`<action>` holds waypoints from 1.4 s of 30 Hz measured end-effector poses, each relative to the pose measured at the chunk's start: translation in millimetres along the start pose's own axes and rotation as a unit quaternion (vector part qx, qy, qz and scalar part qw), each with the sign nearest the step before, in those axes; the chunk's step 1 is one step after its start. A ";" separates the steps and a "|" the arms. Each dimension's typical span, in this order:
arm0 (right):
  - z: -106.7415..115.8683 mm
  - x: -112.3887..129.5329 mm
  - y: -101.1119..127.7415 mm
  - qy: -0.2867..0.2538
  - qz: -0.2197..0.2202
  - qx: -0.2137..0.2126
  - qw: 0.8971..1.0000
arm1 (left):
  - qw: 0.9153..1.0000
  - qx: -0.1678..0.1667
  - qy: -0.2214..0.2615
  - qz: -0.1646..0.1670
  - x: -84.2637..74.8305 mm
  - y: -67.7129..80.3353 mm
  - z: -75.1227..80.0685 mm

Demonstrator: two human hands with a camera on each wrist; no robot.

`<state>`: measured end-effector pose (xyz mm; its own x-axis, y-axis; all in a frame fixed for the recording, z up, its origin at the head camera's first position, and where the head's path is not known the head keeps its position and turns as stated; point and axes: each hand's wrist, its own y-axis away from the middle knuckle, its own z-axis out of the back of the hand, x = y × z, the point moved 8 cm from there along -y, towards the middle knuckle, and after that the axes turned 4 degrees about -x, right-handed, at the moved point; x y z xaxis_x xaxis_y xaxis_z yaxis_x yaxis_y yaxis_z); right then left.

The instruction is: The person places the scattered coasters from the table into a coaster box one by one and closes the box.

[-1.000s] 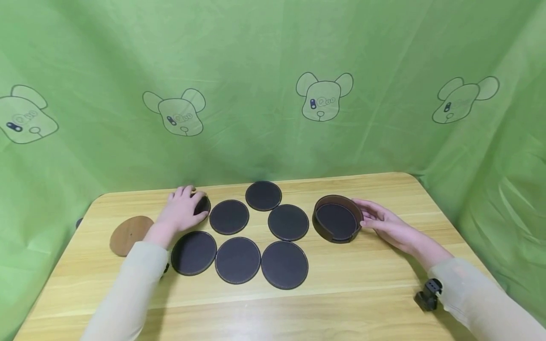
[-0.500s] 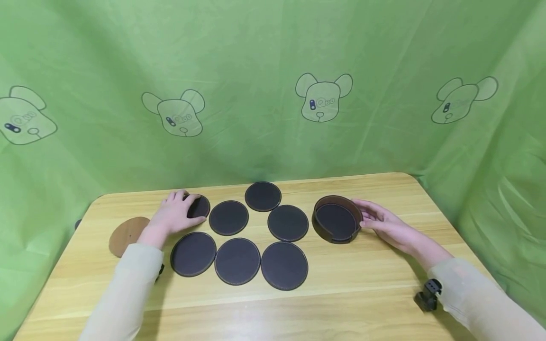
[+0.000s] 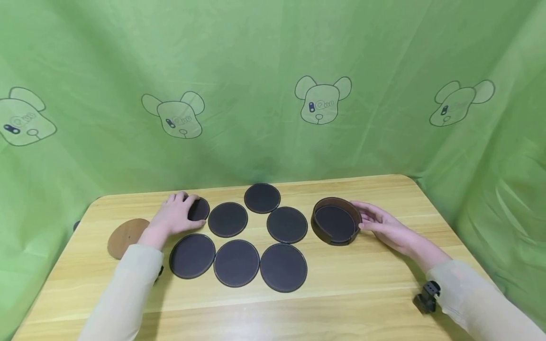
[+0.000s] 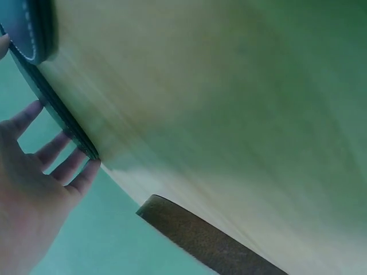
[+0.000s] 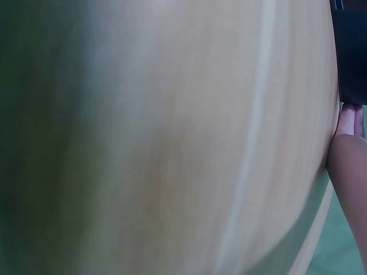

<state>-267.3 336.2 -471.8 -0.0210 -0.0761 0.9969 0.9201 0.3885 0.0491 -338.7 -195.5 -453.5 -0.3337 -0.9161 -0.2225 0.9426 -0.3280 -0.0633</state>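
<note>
A dark round coaster (image 3: 198, 209) with a stitched rim lies at the far left of the table. My left hand (image 3: 176, 215) spans it, thumb and fingers at its edges; in the left wrist view my fingertips touch the rim of this coaster (image 4: 63, 117). A round brown coaster holder (image 3: 316, 226) with a front gap stands at the right, a dark coaster (image 3: 335, 221) lying inside. My right hand (image 3: 384, 227) holds the right side of its wall, thumb nearer and fingers farther back. In the right wrist view the holder (image 5: 352, 54) shows only partly.
Several dark coasters, among them a front one (image 3: 236, 263) and a back one (image 3: 262, 198), lie flat between my hands. A brown disc (image 3: 127, 238) with a small dot lies left of my left wrist. A green curtain (image 3: 256, 142) hangs behind the wooden table (image 3: 350, 293).
My left hand has shifted slightly left and nearer over the far left coaster, showing more of it. My right hand and the coaster holder have stayed in place.
</note>
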 end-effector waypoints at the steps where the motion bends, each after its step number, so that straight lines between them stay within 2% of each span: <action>1: -0.3 0.3 -0.1 -0.001 0.001 0.000 1.000 | 1.000 -0.001 0.002 0.001 0.3 -0.5 -0.4; 9: -1.9 1.7 0.2 0.001 0.004 0.000 1.000 | 1.000 -0.006 0.011 0.006 -0.1 -2.1 -0.7; 16: -1.2 1.9 -0.2 0.003 0.008 0.004 1.000 | 1.000 -0.011 0.000 0.008 0.6 -0.6 -0.7; 26: -3.3 3.6 0.2 0.000 0.005 0.005 1.000 | 0.999 -0.049 -0.016 0.012 1.0 -1.6 7.5; 34: -2.9 2.9 1.5 -0.003 0.004 0.004 1.000 | 0.998 -0.060 -0.037 -0.007 -5.4 -2.6 10.4; 42: -2.5 2.5 0.0 -0.009 0.010 0.010 1.000 | 0.995 -0.070 -0.053 -0.037 -20.7 -3.8 12.6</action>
<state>-266.4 333.8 -469.5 -0.0100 -0.0518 0.9986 0.9128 0.4074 0.0303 -335.6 -178.2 -436.4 -0.3950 -0.9123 -0.1080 0.9056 -0.3669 -0.2129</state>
